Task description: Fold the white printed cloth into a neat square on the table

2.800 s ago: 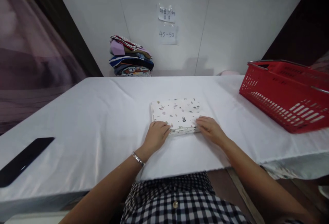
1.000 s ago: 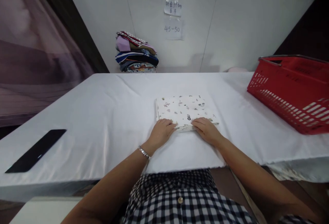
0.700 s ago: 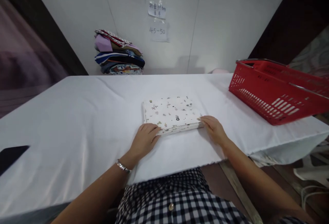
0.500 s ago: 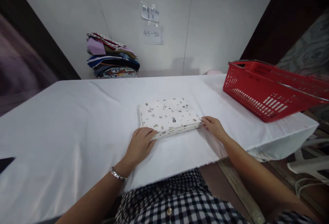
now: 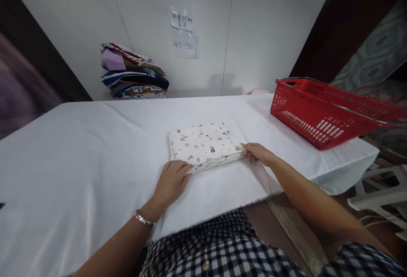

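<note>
A folded white cloth with small printed figures lies flat on the white-covered table. My left hand rests palm down on the table, fingertips touching the cloth's near left corner. At the cloth's near right corner, the fingers of my right hand touch its edge. Neither hand grips the cloth.
A red plastic basket stands at the table's right end. A pile of folded coloured clothes sits at the back against the white wall, under two paper notes. A white plastic chair stands on the floor at the right.
Both hands have slid off the top of the cloth to its near corners. The view has turned to the right, so the black object at the left has left the picture.
</note>
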`<state>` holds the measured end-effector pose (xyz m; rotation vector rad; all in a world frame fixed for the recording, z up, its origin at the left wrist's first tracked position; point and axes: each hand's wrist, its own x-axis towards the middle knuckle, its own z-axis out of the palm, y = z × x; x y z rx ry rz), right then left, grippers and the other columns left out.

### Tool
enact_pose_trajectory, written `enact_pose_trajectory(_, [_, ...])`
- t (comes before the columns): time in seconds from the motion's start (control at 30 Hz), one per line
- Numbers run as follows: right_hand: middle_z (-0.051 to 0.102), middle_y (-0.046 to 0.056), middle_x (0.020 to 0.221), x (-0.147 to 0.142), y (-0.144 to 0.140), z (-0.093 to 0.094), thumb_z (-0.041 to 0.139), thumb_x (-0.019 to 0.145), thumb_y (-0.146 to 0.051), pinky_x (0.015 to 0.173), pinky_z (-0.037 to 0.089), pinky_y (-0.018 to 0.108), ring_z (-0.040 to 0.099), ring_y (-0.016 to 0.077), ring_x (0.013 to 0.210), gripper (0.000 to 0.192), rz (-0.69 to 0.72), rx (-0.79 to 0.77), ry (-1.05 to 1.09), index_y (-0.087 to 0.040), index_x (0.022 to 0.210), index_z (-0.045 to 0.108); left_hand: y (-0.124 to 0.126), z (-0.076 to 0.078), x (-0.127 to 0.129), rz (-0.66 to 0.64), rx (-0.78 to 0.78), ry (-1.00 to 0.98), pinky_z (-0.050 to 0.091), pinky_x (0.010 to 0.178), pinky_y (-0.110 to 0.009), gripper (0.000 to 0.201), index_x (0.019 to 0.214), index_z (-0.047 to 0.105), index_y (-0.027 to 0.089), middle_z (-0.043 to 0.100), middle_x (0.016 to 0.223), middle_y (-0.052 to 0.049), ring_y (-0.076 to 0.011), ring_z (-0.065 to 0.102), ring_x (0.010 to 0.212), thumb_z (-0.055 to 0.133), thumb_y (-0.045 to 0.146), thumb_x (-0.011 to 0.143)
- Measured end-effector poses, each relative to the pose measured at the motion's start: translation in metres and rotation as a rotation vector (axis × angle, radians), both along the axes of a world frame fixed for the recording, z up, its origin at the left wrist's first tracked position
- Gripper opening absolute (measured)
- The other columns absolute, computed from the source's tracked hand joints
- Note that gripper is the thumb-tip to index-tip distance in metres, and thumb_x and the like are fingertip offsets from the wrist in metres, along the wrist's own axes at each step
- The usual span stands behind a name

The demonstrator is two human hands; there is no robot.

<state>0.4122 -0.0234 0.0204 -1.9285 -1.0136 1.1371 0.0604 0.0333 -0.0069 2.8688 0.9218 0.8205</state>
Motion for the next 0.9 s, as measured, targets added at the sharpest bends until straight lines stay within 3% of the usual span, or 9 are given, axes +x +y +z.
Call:
enact_pose_trajectory(0.13, [0.061,0.001,0.084,0.001,-0.013,-0.009,0.063,0.072,-0.038,0.048,0.041,0.021,0.054,0.0104,0.059,0.047,0.097,0.241,-0.084,-0.021,0.114,0.053,0.000,-0.002,0.000,0.001,0.008,-0.025,0.042,0.085,-0.044,0.023,0.106,0.061,0.021,0.063,0.100,-0.007,-0.0233,0.054,0.096,0.050,0.022,0.085])
enact_pose_trajectory(0.27, [0.062,0.000,0.091,-0.004,-0.018,-0.024,0.060,0.072,-0.031,0.060,0.044,0.023,0.053,0.0099,0.063,0.045,0.138,0.414,-0.328,-0.023,0.116,0.054,0.001,-0.004,0.000,0.000,0.008,-0.024,0.042,0.085,-0.045,0.024,0.106,0.061,0.022,0.063,0.101,-0.006,-0.0233,0.054,0.096,0.051,0.022,0.085])
enact_pose_trajectory(0.4, [0.063,0.000,0.088,-0.011,-0.013,-0.035,0.054,0.074,-0.028,0.064,0.045,0.026,0.052,0.0114,0.062,0.041,0.057,0.438,-0.507,-0.022,0.114,0.057,0.001,-0.004,0.000,0.004,0.007,-0.025,0.042,0.085,-0.045,0.024,0.106,0.060,0.022,0.063,0.101,-0.006,-0.0232,0.054,0.096,0.051,0.021,0.085])
enact_pose_trajectory(0.53, [0.063,0.003,0.100,-0.015,-0.009,-0.041,0.052,0.073,-0.026,0.069,0.045,0.029,0.054,0.0137,0.068,0.041,0.033,0.494,-0.596,-0.021,0.112,0.058,0.000,-0.003,0.000,0.003,-0.005,-0.035,0.042,0.085,-0.044,0.024,0.106,0.061,0.022,0.063,0.101,-0.007,-0.0231,0.054,0.096,0.050,0.021,0.085])
enact_pose_trajectory(0.9, [0.064,-0.001,0.080,-0.019,-0.016,-0.038,0.044,0.078,-0.027,0.062,0.039,0.026,0.055,0.0155,0.066,0.027,-0.046,0.418,-0.751,-0.023,0.100,0.060,-0.005,0.001,0.003,0.068,-0.053,-0.008,0.042,0.083,-0.042,0.021,0.100,0.063,0.021,0.063,0.097,-0.005,-0.0221,0.055,0.093,0.050,0.018,0.084])
